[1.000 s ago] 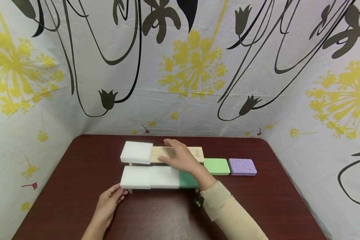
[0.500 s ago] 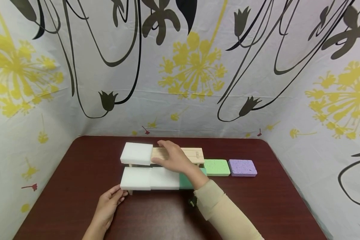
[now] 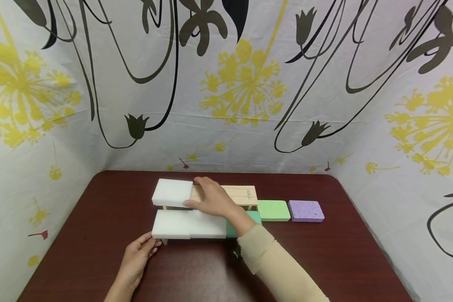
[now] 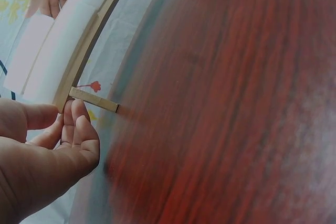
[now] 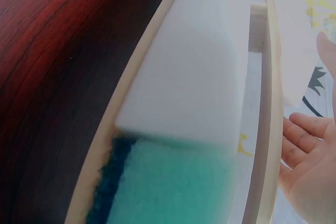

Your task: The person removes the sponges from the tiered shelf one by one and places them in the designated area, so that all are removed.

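My left hand [image 3: 135,258] pinches the near left corner of the front wooden stand [image 4: 94,99], beside its leg. On that stand lie two white sponges [image 3: 170,224] side by side, with a teal sponge [image 5: 173,182] at the right end, partly hidden by my right arm. My right hand [image 3: 213,199] is over the rear wooden stand [image 3: 235,195], thumb and fingers spread apart. Its thumb and fingertips reach the right end of the rear white sponge [image 3: 171,192]; I cannot tell whether they press it.
To the right of the stands, a light green sponge [image 3: 273,210] and a purple sponge [image 3: 306,211] lie on the dark red-brown table [image 3: 343,251]. A patterned cloth [image 3: 226,138] hangs behind and at both sides. A narrow gap separates the two stands.
My right hand has moved left along the rear stand, from over its bare middle to the white sponge's edge. My left hand keeps its place at the front stand's corner.
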The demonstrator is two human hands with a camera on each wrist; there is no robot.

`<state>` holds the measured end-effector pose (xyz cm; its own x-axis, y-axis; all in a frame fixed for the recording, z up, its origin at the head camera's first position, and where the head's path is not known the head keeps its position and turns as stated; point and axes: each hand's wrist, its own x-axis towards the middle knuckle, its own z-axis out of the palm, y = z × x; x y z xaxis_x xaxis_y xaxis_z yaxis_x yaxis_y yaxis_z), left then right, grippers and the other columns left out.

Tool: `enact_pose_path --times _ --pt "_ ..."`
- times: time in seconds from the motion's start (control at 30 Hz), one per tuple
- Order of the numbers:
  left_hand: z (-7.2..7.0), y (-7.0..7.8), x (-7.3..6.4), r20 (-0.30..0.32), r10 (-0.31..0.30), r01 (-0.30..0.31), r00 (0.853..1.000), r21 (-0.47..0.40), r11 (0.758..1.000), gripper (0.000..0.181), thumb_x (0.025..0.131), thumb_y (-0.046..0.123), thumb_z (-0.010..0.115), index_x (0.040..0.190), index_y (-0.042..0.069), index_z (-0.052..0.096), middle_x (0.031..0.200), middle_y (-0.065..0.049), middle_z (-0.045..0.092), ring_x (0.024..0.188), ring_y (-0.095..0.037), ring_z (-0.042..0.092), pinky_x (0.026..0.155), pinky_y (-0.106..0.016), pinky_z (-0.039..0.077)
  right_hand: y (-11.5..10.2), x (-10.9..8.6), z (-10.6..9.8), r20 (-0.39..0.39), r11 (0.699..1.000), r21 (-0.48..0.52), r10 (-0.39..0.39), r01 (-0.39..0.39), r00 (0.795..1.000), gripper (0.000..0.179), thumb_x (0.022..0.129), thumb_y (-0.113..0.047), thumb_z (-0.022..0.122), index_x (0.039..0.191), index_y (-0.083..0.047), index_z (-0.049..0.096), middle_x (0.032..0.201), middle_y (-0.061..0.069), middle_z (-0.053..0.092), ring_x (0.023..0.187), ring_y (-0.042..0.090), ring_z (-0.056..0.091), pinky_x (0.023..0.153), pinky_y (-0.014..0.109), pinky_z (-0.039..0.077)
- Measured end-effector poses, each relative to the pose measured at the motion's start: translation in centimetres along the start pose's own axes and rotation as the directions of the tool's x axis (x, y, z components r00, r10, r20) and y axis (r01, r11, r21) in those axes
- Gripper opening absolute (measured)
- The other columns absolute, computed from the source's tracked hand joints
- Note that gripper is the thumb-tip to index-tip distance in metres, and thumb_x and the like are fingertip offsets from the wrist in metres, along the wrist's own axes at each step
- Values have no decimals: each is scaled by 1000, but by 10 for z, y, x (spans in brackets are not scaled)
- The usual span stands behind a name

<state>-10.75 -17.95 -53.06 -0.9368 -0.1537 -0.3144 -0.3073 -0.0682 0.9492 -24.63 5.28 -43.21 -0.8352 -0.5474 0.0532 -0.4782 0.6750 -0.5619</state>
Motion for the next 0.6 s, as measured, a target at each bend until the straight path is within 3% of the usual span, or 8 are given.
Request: enact_pose_path --times 0.33,0.6 --pt "1 0 0 -6 0 0 1000 5 1000 46 105 3 49 145 -16 38 114 -10 67 94 -2 63 82 -20 54 -8 7 6 1 1000 -20 -8 9 1000 102 79 -66 77 154 -7 40 151 12 48 138 26 46 112 41 41" --pt "0 0 1 -8 -8 8 1000 6 1000 46 105 4 49 145 -16 39 115 -11 67 94 -2 63 82 -20 54 -11 13 10 -10 999 -40 -31 30 999 97 79 -57 83 151 -5 44 146 10 53 132 24 52 108 37 44"
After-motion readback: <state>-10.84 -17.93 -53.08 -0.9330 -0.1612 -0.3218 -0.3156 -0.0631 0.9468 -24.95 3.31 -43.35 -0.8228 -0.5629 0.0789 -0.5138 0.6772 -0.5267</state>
